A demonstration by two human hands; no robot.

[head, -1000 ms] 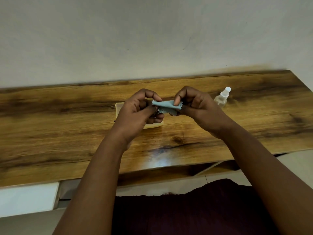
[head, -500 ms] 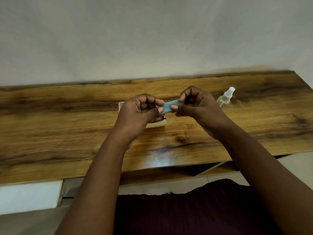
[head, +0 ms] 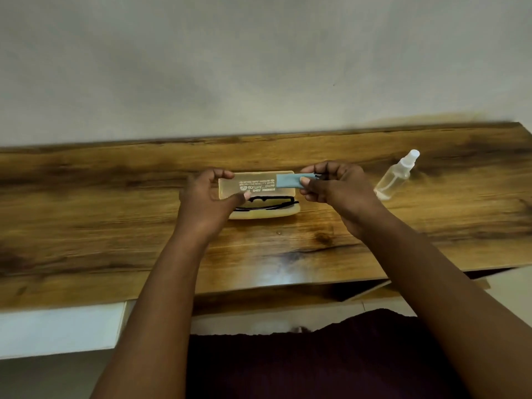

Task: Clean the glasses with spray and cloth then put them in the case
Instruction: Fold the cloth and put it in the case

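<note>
Head view: the right hand (head: 335,185) is pinching the folded blue cloth (head: 289,180) over the open glasses case (head: 259,197), where the black glasses (head: 266,203) are lying. The left hand (head: 205,197), no longer on the cloth, is holding the lid's left end. The spray bottle (head: 395,175) is lying at far right.

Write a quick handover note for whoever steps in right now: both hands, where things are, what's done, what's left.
Left hand: fingers curled at the open case lid's left end.
Right hand: pinch grip on the folded blue cloth over the case.
Glasses: folded, lying in the case's lower half.
Spray bottle: on the table, right of the case.
Done: glasses in case.
Left: probably stow the cloth, close the lid.
</note>
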